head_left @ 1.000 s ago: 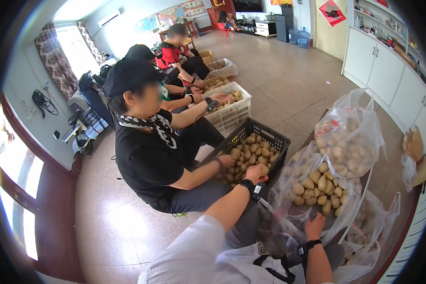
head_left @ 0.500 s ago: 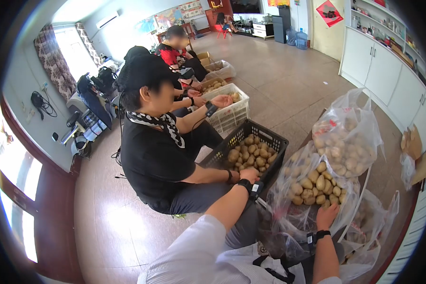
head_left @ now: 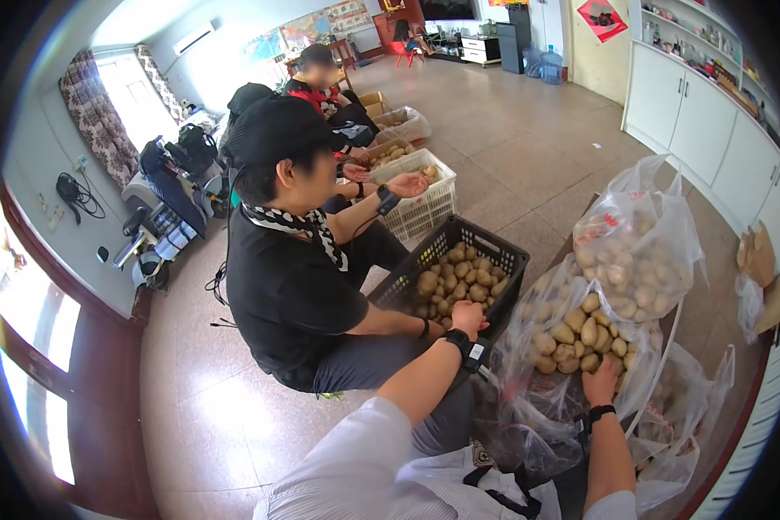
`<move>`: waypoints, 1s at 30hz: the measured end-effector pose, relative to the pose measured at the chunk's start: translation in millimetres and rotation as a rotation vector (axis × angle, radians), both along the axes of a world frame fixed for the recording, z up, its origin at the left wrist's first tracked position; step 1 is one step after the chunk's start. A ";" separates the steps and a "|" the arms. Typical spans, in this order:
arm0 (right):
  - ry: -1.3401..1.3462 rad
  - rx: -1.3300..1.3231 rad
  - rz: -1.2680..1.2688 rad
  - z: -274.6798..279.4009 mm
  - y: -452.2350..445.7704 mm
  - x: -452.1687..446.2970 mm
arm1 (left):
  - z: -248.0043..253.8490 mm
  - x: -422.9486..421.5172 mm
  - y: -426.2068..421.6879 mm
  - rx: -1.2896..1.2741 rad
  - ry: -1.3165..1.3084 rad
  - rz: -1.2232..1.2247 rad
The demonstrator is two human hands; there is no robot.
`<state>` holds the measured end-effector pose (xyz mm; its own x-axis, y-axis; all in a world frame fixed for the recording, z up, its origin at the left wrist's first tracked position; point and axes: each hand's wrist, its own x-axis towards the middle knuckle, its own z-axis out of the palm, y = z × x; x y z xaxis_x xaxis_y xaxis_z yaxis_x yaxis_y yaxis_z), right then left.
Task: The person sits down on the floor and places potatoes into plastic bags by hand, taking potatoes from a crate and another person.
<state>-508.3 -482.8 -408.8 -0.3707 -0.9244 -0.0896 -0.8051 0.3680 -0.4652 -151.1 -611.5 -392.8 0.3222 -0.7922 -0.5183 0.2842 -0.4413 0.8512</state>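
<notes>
My left hand point(head_left: 468, 321) is over the near right corner of a black plastic crate point(head_left: 513, 253), its fingers curled; whatever they hold is hidden. Many potatoes point(head_left: 459, 279) lie in that crate. My right hand point(head_left: 600, 383) reaches into an open clear plastic bag point(head_left: 529, 416) at its front edge. There its fingers are bent round a potato, partly hidden by the hand, against the pile of potatoes point(head_left: 585, 334). Both wrists wear dark bands with small devices.
A person in black point(head_left: 290, 260) sits at my left, an arm reaching to the crate. Beyond are other seated people, a white crate point(head_left: 438, 204) with potatoes and more containers. Another full bag point(head_left: 641, 251) stands behind mine. White cabinets point(head_left: 693, 121) line the right wall.
My left hand has risen slightly above the crate corner. My right hand has shifted a little up and farther into the potatoes. The nearby person has leaned slightly to the right.
</notes>
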 end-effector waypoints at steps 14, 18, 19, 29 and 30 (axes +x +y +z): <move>0.201 0.098 0.113 -1.0 10.0 32.9 | 16.0 -4.0 4.3 0.021 -0.015 -0.111; 0.207 0.037 0.134 -10.7 30.8 42.3 | 28.2 -4.6 10.4 0.025 -0.023 -0.124; 0.256 0.025 0.148 -14.4 34.8 44.0 | 28.1 -4.2 10.3 0.022 -0.029 -0.125; 0.361 -0.026 0.133 -3.7 50.8 58.4 | 27.9 -11.0 10.6 0.035 -0.049 -0.177; 0.362 -0.027 0.134 -6.1 50.6 57.1 | 29.3 -11.0 11.4 0.036 -0.052 -0.180</move>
